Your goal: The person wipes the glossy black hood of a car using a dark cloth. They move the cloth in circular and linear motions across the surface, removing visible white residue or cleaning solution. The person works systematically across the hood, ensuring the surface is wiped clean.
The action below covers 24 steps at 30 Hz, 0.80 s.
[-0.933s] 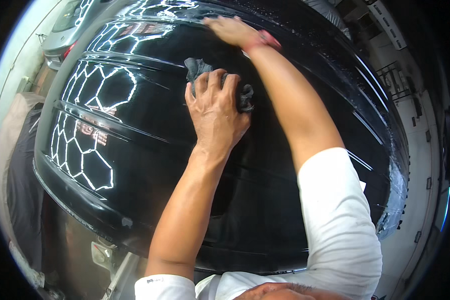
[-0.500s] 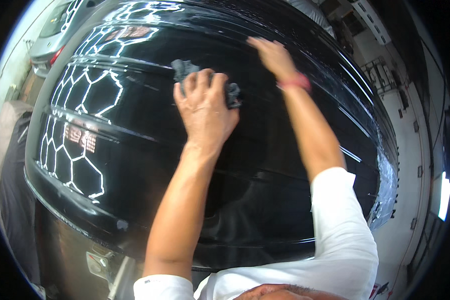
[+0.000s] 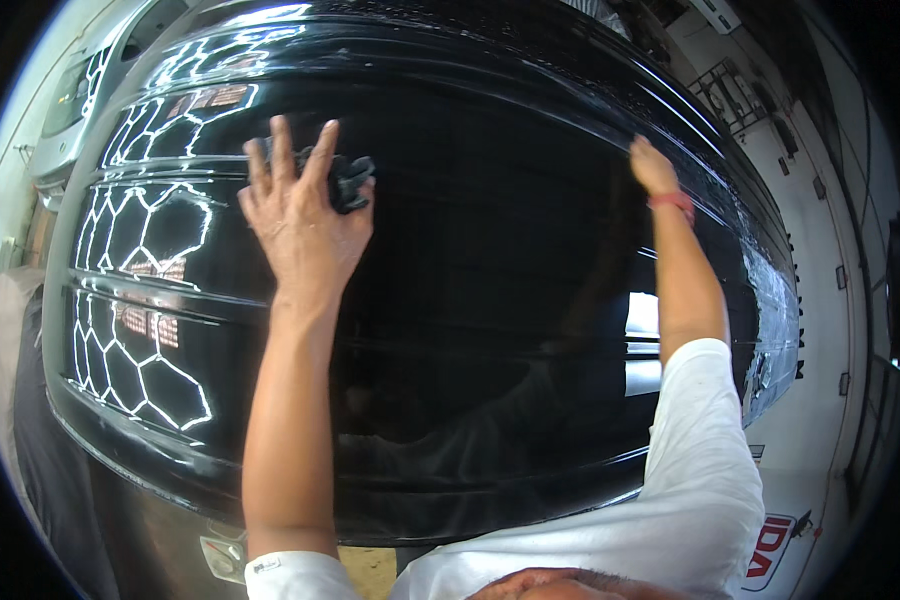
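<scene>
The glossy black ribbed roof of a vehicle (image 3: 470,240) spreads under both my arms. My left hand (image 3: 305,215) is on the roof's left part, its fingers spread over a crumpled dark grey cloth (image 3: 352,182) and pressing it to the surface. The cloth shows mostly beside the thumb; the rest is under the palm and fingers. My right hand (image 3: 655,168), with a red band (image 3: 673,202) at its wrist, is at the right side of the roof near a raised rib. No object shows in it, and its fingers are foreshortened and hard to make out.
Hexagonal lamp reflections (image 3: 160,220) shine on the roof's left side. Wet-looking streaks and a shiny wrinkled patch (image 3: 770,330) lie at the right end. A silver car (image 3: 70,120) stands at the far left, above a dark draped cover (image 3: 45,440). A side mirror (image 3: 220,557) sticks out below.
My left hand has slid left across the roof with the cloth, its fingers spreading wider. My right hand has moved right and a little nearer. The whole view has shifted slightly.
</scene>
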Motion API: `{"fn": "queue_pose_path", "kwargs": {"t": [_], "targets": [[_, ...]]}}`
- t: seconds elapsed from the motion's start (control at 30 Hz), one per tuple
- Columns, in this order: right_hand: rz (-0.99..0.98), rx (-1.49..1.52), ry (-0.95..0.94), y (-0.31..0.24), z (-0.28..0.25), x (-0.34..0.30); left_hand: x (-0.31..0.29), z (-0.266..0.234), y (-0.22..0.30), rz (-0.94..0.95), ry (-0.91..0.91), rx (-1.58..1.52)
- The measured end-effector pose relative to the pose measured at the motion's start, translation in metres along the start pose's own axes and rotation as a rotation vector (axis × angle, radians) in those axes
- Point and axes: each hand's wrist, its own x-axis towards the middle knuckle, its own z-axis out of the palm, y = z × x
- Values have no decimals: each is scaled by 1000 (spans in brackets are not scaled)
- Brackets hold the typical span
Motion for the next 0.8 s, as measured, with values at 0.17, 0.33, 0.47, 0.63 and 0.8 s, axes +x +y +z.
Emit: {"fn": "queue_pose_path", "kwargs": {"t": [0.17, 0.33, 0.47, 0.63, 0.8], "targets": [[-463, 353, 493, -257, -38, 65, 0, 10, -6, 26, -1, 64], [-482, 524, 87, -221, -69, 50, 9, 3, -11, -34, -38, 136], [-160, 382, 58, 13, -9, 3, 26, -2, -18, -13, -104, 189], [22, 380, 12, -46, -40, -3, 102, 22, 78, 170, -143, 78], [-391, 678, 474, -176, 0, 32, 87, 91, 331, 174, -281, -331]]}}
